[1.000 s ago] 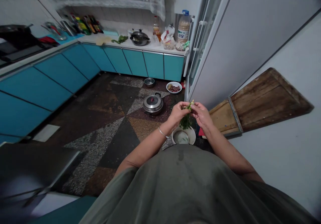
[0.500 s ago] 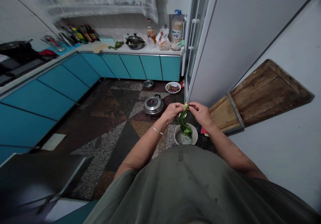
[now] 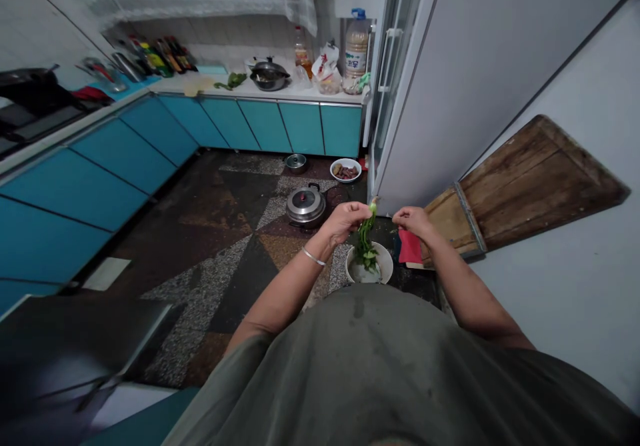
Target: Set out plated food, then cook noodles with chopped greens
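Observation:
My left hand (image 3: 346, 222) pinches a bunch of leafy greens (image 3: 367, 233) near its pale root end. The green stalks hang down, and their leaves dangle over a whitish basin (image 3: 388, 265) on the floor. To the right, apart from the bunch, is my right hand (image 3: 413, 222). Its thumb and fingertips are pressed together; whatever they hold, if anything, is too small to make out. A bracelet circles my left wrist.
A lidded pan (image 3: 306, 206) sits on the floor left of the greens. Farther back are a small metal pot (image 3: 295, 163) and a white bowl (image 3: 337, 178) of reddish pieces. A wooden board (image 3: 540, 179) leans at right, beside a red item (image 3: 410, 247).
My right hand has come away from the root end and shifted right. My left hand still holds the greens in nearly the same spot.

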A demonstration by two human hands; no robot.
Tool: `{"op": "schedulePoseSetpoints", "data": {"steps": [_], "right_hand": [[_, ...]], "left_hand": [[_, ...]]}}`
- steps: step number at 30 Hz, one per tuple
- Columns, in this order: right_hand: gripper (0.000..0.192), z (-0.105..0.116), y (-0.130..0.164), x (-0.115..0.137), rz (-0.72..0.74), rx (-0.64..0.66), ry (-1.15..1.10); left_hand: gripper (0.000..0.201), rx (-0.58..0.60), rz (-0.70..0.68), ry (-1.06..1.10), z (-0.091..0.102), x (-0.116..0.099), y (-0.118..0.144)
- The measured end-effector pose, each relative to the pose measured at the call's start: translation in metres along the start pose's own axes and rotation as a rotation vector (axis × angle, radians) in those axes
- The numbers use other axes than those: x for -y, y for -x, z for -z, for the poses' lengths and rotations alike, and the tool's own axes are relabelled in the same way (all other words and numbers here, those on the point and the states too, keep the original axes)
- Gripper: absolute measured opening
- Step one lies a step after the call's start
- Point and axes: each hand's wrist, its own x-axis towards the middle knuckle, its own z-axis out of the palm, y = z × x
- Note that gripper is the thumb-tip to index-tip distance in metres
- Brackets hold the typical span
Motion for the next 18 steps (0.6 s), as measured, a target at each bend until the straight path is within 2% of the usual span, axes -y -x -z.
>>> {"op": "schedulePoseSetpoints", "data": {"steps": [3, 6, 10, 12, 15, 18], "right_hand": [[0.025, -0.007, -0.002, -0.022, -0.102, 0.061, -0.006], [0.024, -0.01, 0.002, -0.024, -0.121, 0.047, 0.036], [0.037, -0.011, 0.02, 0.009, 0.135, -0.063, -0.079], [0.047, -0.013, 0.032, 0.033, 0.247, -0.04, -0.182], [0.051, -0.019, 0.045, 0.06, 0.319, 0.017, -0.231], [0.047, -0.026, 0.047, 0.068, 0.338, -0.016, -0.235]], "left_hand": [[0.046, -0.023, -0.02, 0.005, -0.002, -0.002, 0.0], [0.046, -0.049, -0.039, -0.002, -0.007, -0.002, 0.0], [0.044, -0.105, -0.107, -0.031, -0.016, 0.002, -0.005], [0.042, -0.121, -0.155, -0.037, -0.021, 0.005, -0.007], [0.039, -0.109, -0.233, -0.04, -0.025, 0.009, -0.011], [0.035, -0.105, -0.299, -0.105, -0.022, 0.013, -0.013]]}}
